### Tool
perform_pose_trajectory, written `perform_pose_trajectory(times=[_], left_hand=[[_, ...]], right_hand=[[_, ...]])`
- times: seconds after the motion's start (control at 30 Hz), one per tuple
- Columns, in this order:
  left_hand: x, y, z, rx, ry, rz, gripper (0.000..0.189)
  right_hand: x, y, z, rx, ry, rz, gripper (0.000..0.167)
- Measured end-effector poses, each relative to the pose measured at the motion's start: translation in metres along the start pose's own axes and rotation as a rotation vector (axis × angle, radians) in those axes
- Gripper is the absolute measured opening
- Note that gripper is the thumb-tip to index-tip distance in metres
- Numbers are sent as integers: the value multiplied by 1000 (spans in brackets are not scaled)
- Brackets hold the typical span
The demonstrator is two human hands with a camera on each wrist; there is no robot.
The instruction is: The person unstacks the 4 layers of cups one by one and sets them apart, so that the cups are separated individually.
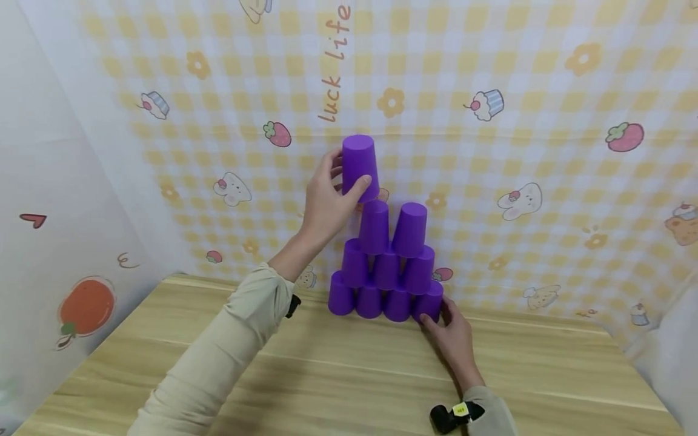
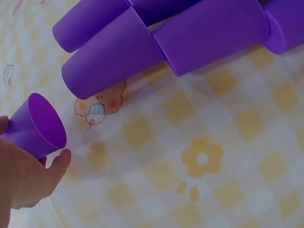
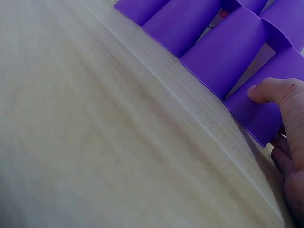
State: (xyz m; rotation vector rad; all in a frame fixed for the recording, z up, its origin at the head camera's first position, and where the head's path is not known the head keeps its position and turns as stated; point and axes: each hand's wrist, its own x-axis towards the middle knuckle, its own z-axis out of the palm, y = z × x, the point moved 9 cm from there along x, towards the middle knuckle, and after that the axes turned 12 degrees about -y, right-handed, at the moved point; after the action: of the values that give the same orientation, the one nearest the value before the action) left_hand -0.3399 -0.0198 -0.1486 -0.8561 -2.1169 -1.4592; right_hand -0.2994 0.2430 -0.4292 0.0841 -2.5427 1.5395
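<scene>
Purple cups stand upside down in a pyramid: a bottom row of several, three above, and two on top, the left one [image 1: 374, 227] and the right one [image 1: 410, 230]. My left hand [image 1: 327, 203] holds another upside-down cup [image 1: 358, 166] in the air, just above the top row's left cup. In the left wrist view, the open mouth of this held cup [image 2: 37, 128] faces the stack, apart from it. Low on the right, my right hand [image 1: 455, 339] grips the bottom row's rightmost cup [image 1: 429, 297], thumb on its front; its other fingers are partly hidden behind.
The pyramid stands on a wood-grain table [image 1: 338, 369], near its back edge. Right behind it hangs a yellow checked cloth [image 1: 463, 163] with printed pictures. A white cloth wall [image 1: 65, 169] closes the left side. Each wrist wears a black camera, the right one [image 1: 449, 418] close over the table.
</scene>
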Motion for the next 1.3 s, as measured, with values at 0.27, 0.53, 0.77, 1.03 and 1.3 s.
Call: perform_pose_trajectory(times=[0.27, 0.53, 0.77, 1.03, 1.3], left_hand=[[-19, -20, -23, -8, 26, -43, 57], [-40, -47, -38, 15, 10, -134, 59], [-62, -79, -48, -3, -37, -276, 57], [-90, -120, -50, 45, -130, -444, 57], [-119, -157, -51, 60, -203, -587, 60]], right_hand=[[1, 3, 3, -4, 3, -10, 62], [-3, 3, -7, -27, 22, -17, 62], [0, 8, -8, -25, 2, 1, 62], [3, 6, -7, -32, 14, -1, 62], [0, 5, 1, -28, -9, 12, 64]])
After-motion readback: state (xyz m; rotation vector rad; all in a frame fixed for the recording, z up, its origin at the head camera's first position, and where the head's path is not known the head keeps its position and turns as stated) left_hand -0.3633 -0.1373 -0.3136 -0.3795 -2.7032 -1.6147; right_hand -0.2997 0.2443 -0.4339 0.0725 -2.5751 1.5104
